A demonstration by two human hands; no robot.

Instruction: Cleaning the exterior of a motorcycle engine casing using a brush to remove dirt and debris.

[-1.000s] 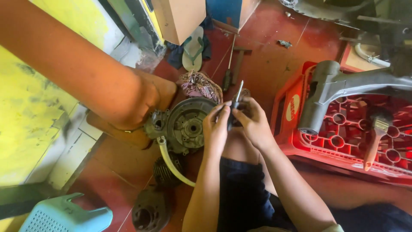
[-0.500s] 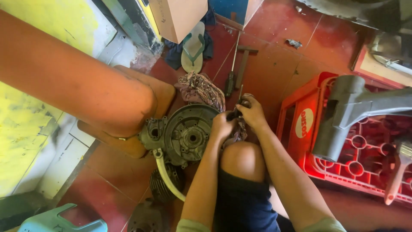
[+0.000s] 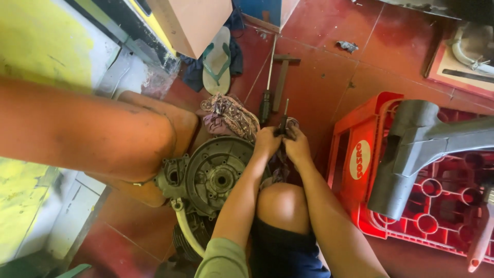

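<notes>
A small engine (image 3: 211, 177) with a round grey flywheel lies on the red tiled floor, between my left leg (image 3: 87, 134) and my right knee (image 3: 283, 206). My left hand (image 3: 266, 141) and my right hand (image 3: 297, 145) meet just to the right of the flywheel, above my knee. Both are closed around a thin dark tool (image 3: 284, 119) whose metal shaft sticks up from between them. What the tool's tip touches is hidden by the hands. A pale hose (image 3: 186, 234) curves down from the engine.
A red plastic crate (image 3: 360, 159) stands on the right, with a grey metal frame part (image 3: 417, 149) resting on it. A patterned rag (image 3: 231, 116), a screwdriver (image 3: 266, 100), a hammer (image 3: 282, 74) and a sandal (image 3: 217, 59) lie beyond the engine. A cardboard box (image 3: 193, 20) stands behind them.
My view has tilted down and drawn closer. My hands have shifted from the flywheel's right rim to a spot just right of it, still closed around the thin tool.
</notes>
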